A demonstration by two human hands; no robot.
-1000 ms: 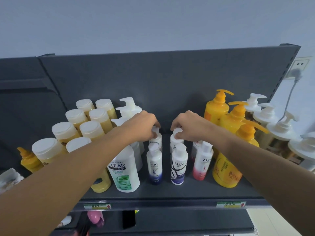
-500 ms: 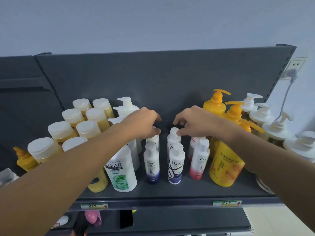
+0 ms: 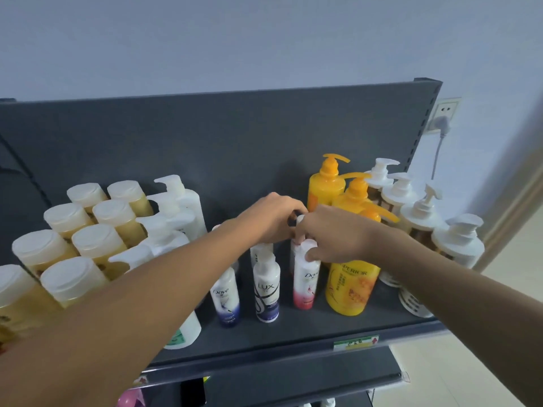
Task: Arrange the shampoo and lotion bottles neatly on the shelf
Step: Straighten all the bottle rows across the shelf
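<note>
Both hands mid-shelf (image 3: 293, 333): right hand (image 3: 338, 233) pinching cap of upright pink Dove bottle (image 3: 305, 282), long axis vertical; left hand (image 3: 273, 218) curled over bottles behind, grip state unclear.

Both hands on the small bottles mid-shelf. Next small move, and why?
Probably ease the rear bottle back with the right hand until it lines up behind the pink Dove bottle; both hands, left hand included, crowd that column.

Pale blue wall (image 3: 264, 39), plugged socket (image 3: 444, 114), light floor (image 3: 514, 289)
</note>
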